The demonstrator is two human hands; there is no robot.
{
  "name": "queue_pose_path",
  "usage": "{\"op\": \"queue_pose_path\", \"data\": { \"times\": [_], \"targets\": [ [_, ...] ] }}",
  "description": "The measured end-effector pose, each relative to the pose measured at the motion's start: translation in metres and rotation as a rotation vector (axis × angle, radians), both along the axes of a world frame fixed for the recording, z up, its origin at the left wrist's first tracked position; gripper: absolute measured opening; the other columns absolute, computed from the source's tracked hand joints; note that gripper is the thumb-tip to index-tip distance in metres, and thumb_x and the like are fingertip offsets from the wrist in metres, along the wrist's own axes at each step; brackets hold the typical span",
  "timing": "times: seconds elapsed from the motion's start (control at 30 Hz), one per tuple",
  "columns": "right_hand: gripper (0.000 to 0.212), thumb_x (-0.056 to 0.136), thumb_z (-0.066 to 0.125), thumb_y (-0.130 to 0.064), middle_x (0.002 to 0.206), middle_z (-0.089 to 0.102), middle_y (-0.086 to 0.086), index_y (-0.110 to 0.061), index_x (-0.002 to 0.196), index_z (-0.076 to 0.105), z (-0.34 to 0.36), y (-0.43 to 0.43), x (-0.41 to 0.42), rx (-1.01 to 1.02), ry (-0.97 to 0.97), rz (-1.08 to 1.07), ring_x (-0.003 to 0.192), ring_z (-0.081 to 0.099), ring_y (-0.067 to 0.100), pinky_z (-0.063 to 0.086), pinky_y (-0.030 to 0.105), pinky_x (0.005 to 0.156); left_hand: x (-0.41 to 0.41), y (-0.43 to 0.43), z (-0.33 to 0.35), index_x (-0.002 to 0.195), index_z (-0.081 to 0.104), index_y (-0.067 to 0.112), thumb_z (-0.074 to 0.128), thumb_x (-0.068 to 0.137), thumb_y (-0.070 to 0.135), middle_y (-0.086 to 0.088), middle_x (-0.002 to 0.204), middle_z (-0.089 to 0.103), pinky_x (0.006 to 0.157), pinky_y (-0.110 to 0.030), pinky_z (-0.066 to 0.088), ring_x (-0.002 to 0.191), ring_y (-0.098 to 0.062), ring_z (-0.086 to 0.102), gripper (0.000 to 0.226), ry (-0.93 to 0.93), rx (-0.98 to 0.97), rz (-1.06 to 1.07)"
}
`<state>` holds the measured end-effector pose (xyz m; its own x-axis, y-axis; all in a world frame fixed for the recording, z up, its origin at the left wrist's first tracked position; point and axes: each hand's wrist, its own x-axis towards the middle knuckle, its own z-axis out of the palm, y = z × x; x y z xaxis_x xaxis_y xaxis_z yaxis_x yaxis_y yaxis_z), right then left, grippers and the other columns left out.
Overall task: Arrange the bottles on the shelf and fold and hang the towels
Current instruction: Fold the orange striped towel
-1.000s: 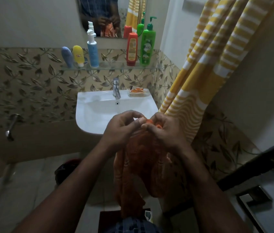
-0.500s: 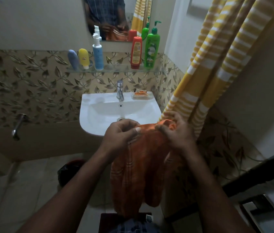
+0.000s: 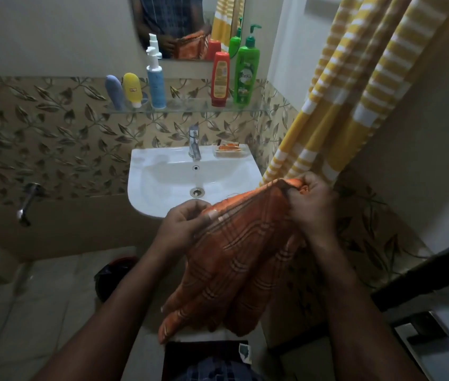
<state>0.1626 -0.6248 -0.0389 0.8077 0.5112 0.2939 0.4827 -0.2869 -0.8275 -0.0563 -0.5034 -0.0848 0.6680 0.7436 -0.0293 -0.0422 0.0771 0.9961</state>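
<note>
An orange striped towel (image 3: 234,259) hangs in front of the sink, stretched between both hands. My left hand (image 3: 182,224) pinches its top edge on the left. My right hand (image 3: 311,207) grips the top corner on the right, held a little higher. A yellow and white striped towel (image 3: 355,100) hangs at the right. On the glass shelf (image 3: 190,107) stand a blue tube (image 3: 114,92), a yellow tube (image 3: 132,89), a white pump bottle (image 3: 156,81), a red bottle (image 3: 220,78) and a green pump bottle (image 3: 246,75).
A white sink (image 3: 163,182) with a tap (image 3: 194,143) and a soap dish (image 3: 229,149) sits below the shelf. A mirror (image 3: 185,26) hangs above. A wall tap (image 3: 28,202) sticks out at the left. A dark bin (image 3: 113,276) stands on the floor.
My hands, close together a second ago, have drawn apart. The right hand moved right and up, spreading the towel's top edge flat between them.
</note>
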Motion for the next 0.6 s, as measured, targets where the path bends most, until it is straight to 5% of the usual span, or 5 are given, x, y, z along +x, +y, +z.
{"op": "queue_pose_path", "data": {
  "times": [0.13,0.23,0.3,0.43,0.6],
  "targets": [
    [0.051,0.075,0.089,-0.04,0.104,0.074,-0.005,-0.033,0.122,0.07,-0.008,0.003,-0.022,-0.256,-0.013,0.402,0.096,0.068,0.01,0.055,0.029,0.085,0.0,0.003,0.01,0.097,0.076,0.01,0.073,0.095,0.008,0.001,0.085,0.079,0.074,-0.025,0.058,0.079,-0.01,0.073,0.004,0.02,0.179,0.001],
    [0.017,0.082,0.084,-0.025,0.081,0.068,-0.007,-0.023,0.092,0.071,-0.01,0.011,-0.053,-0.289,-0.102,0.623,0.078,0.06,0.002,0.045,0.029,0.067,0.005,-0.002,0.022,0.103,0.08,0.016,0.077,0.093,0.021,-0.002,0.097,0.081,0.085,-0.038,0.062,0.094,-0.019,0.077,0.012,0.054,0.335,-0.119],
    [0.016,0.083,0.075,-0.017,0.069,0.062,-0.007,-0.023,0.076,0.062,-0.01,0.013,-0.057,-0.218,-0.165,0.549,0.07,0.056,0.006,0.039,0.033,0.061,0.009,-0.003,0.026,0.109,0.079,0.017,0.077,0.094,0.024,0.002,0.096,0.08,0.086,-0.041,0.062,0.093,-0.018,0.077,0.017,0.064,0.357,-0.154],
    [0.014,0.083,0.079,-0.023,0.07,0.069,-0.004,-0.025,0.075,0.067,0.001,0.007,-0.031,0.018,0.003,0.267,0.069,0.067,0.016,0.055,0.037,0.064,0.004,0.002,0.014,0.106,0.071,0.03,0.079,0.083,0.039,0.002,0.081,0.073,0.07,-0.044,0.058,0.076,-0.022,0.072,0.026,0.186,0.275,-0.19],
    [0.023,0.08,0.079,-0.042,0.082,0.075,0.005,-0.023,0.082,0.066,-0.005,0.006,-0.004,0.016,0.046,-0.003,0.082,0.072,0.033,0.059,0.046,0.072,-0.01,0.004,-0.007,0.097,0.07,0.004,0.079,0.083,0.036,-0.008,0.086,0.073,0.078,-0.039,0.053,0.08,-0.021,0.068,0.036,0.094,0.118,-0.108]
  ]
}}
